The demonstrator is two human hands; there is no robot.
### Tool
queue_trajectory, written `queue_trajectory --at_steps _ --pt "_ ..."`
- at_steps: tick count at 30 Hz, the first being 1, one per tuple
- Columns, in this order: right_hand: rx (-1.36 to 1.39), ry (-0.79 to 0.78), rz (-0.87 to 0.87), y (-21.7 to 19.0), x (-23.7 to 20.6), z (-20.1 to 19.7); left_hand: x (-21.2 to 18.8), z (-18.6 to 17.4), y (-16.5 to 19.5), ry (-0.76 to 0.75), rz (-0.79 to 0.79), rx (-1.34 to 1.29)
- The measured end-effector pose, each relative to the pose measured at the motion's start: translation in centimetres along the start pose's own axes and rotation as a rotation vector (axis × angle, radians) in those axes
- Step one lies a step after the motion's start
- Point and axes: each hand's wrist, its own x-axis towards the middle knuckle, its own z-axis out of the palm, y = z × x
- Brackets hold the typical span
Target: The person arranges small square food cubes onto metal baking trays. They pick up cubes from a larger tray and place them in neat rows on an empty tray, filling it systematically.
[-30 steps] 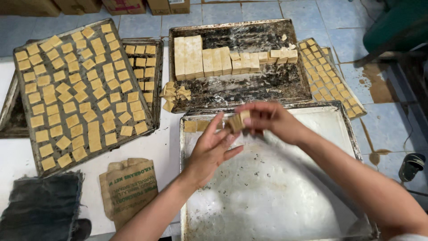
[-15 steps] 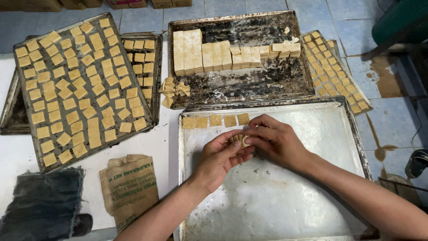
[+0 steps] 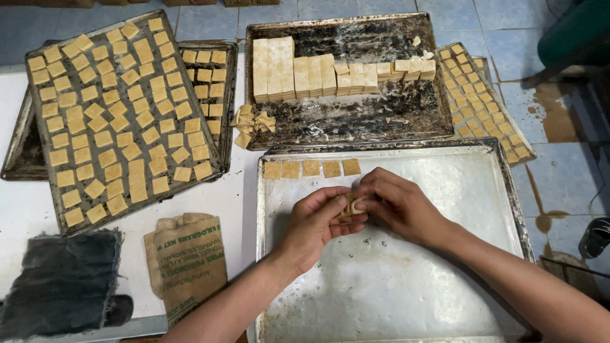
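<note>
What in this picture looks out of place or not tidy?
A small heap of crumpled, broken pieces lies loose on the table between the trays, not in rows. Crumbs dot the dark tray. Both hands hold a small stack of squares over the metal tray.

Head view, steeply downward, close over tray [image 3: 518, 209]

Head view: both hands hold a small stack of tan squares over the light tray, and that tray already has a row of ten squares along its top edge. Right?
Not quite. The head view shows five squares in that row, not ten. The rest holds: the left hand and right hand together hold a small stack of tan squares over the light tray, and the row lies along its top edge.
</note>
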Motion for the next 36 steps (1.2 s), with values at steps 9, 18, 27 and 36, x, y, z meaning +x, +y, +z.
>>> queue_trajectory --at_steps 9,18,27,36 --pt "-0.001 -0.029 -0.083 0.0 -0.6 -0.3 0.0 -0.1 -0.1 -0.021 -0.018 -0.021" --pt "0.203 -0.207 0.332 2.4 -0.1 -2.8 -0.2 -0.7 1.3 0.133 -0.062 0.021" --pt "-0.430 0.071 -0.028 4.3 3.3 -3.3 -0.2 1.4 0.8 0.025 -0.086 0.064" --pt "-0.592 0.077 0.064 3.1 -0.7 -4.2 0.7 2.4 0.3 -0.004 -0.079 0.106"
